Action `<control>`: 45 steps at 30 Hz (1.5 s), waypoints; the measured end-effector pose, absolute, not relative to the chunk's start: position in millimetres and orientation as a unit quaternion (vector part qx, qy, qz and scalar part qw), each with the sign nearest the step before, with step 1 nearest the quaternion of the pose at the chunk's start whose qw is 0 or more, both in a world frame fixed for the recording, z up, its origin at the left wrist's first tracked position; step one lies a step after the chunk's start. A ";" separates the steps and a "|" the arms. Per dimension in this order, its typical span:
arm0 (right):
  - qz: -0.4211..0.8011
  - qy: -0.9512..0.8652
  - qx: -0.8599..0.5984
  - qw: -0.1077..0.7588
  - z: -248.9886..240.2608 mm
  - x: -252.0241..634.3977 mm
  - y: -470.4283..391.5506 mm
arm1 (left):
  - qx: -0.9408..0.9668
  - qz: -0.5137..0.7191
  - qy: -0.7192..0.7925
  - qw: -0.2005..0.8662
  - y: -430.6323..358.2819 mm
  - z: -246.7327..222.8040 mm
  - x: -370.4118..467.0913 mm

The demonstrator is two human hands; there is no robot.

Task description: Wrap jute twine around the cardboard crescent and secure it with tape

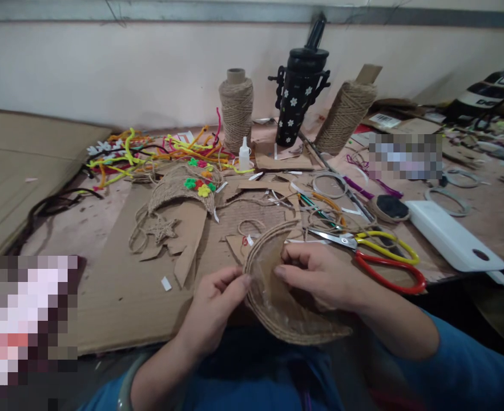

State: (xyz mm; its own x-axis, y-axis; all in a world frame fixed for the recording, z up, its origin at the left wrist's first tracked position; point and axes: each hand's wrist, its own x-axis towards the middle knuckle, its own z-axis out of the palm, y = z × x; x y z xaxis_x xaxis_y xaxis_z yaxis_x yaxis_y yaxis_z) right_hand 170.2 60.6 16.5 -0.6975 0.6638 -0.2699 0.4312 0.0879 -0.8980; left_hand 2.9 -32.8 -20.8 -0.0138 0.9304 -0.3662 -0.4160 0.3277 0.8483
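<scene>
A crescent-shaped cardboard piece [273, 308] with twine rows along its outer curve is held over the table's front edge. My left hand [220, 302] pinches its left outer rim between thumb and finger. On the inner side, my right hand [314, 274] has thumb and fingers pressed together at the crescent's inner edge. Scissors with one yellow and one red handle [357, 242] lie just beyond my right hand. Farther left rests a twine-covered crescent [178, 185] with colourful flowers, and a twine star [161, 228] is near it.
Twine spools [236, 108] [348, 111] flank a black flowered tumbler [293, 97] at the back. A small white glue bottle [244, 155] stands before them. Colourful pipe cleaners [127, 154] lie back left. A white power bank [452, 234] is at right.
</scene>
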 end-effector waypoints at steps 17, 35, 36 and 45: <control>0.550 -0.729 -0.392 0.109 -0.8 181.1 53.5 | 0.217 0.529 0.546 0.612 -29.2 -20.1 5.1; 0.095 -0.924 -0.248 0.274 2.3 205.8 73.8 | 0.230 0.480 0.571 0.625 -26.6 -11.9 9.7; 0.080 -0.929 -0.240 0.269 2.3 206.1 74.5 | 0.234 0.479 0.568 0.627 -26.7 -13.1 9.4; 0.103 -0.929 -0.264 0.237 -0.8 207.2 78.7 | 0.269 0.463 0.572 0.621 -26.5 -10.8 8.3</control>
State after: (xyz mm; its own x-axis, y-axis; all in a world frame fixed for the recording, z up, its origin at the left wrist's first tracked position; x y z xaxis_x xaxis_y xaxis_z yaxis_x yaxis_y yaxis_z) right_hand 207.2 78.7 -0.8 -0.7481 0.5402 0.3853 0.4422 0.8389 -0.3174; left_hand 8.3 -26.5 -10.8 -0.0840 0.8828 -0.4621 -0.2681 0.4266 0.8638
